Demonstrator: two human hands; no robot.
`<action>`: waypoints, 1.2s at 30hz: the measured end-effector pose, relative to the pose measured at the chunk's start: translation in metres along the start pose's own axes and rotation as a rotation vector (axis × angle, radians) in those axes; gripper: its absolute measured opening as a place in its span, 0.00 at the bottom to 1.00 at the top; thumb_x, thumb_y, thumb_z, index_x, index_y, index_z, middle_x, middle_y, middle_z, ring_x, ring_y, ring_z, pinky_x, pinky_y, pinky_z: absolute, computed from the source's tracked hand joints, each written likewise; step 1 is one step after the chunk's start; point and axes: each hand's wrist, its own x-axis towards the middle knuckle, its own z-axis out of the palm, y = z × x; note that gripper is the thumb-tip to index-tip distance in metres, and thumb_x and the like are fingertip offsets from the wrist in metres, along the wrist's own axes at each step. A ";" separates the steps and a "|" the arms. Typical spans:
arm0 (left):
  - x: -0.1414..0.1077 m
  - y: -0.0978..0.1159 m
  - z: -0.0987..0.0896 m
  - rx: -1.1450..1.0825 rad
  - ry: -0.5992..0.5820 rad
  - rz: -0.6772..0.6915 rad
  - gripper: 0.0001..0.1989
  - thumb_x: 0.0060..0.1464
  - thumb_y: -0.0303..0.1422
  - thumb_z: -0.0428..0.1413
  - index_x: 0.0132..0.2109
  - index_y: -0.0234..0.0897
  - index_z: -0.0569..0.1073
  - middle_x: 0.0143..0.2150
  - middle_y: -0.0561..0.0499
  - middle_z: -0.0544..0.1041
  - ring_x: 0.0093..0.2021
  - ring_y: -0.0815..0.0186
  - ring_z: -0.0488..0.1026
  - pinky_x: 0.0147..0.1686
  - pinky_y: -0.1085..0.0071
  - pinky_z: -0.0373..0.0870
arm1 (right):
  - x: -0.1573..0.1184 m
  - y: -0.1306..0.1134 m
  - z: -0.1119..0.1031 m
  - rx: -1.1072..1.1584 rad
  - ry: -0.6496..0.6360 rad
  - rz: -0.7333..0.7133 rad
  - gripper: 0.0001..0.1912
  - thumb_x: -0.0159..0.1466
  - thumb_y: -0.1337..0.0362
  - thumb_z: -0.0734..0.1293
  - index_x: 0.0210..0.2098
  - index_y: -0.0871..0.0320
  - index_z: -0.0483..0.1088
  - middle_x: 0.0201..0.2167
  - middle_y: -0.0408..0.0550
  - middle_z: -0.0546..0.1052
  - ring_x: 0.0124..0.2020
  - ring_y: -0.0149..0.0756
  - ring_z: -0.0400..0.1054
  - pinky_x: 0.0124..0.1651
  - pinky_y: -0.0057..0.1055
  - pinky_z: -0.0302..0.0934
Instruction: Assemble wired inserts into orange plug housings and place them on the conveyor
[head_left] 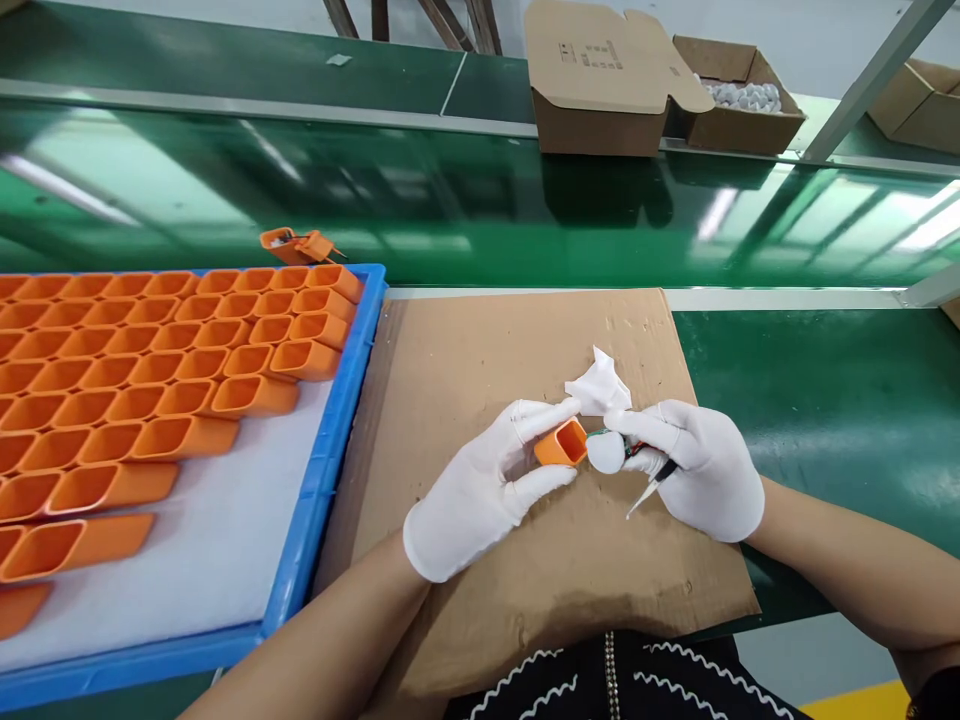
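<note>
Just right of centre, left hand clamps orange shell, probably light, stiff, best held by its sidewalls; right hand pinches white-capped part.

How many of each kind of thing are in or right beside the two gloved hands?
Orange sleeve: 1
White round part with wires: 1
Slim black-and-white tool: 1
Crumpled white piece: 1
Total: 4

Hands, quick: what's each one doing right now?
Left hand: closed around an orange sleeve.
Right hand: holding a round white piece and a thin pointed tool.
</note>
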 end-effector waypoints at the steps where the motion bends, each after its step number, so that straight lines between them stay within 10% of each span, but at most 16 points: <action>1: 0.000 0.000 0.001 -0.031 -0.003 0.011 0.23 0.58 0.35 0.64 0.60 0.53 0.75 0.52 0.49 0.77 0.52 0.61 0.76 0.55 0.63 0.75 | 0.001 -0.002 -0.001 -0.054 0.037 -0.065 0.20 0.68 0.72 0.61 0.52 0.50 0.78 0.31 0.44 0.79 0.25 0.33 0.68 0.26 0.31 0.60; 22: -0.002 -0.003 0.006 0.056 0.008 0.279 0.23 0.59 0.32 0.65 0.60 0.50 0.74 0.51 0.48 0.78 0.48 0.62 0.78 0.53 0.62 0.78 | 0.009 -0.019 -0.004 -0.502 0.162 -0.302 0.24 0.62 0.79 0.56 0.43 0.53 0.79 0.19 0.37 0.69 0.18 0.31 0.54 0.25 0.33 0.44; 36: -0.003 -0.002 0.010 -0.051 0.000 0.148 0.21 0.56 0.29 0.66 0.56 0.50 0.77 0.50 0.49 0.79 0.47 0.63 0.78 0.51 0.64 0.78 | 0.010 -0.031 -0.005 -0.532 0.059 -0.196 0.18 0.64 0.76 0.59 0.40 0.54 0.78 0.19 0.38 0.69 0.17 0.31 0.56 0.24 0.33 0.44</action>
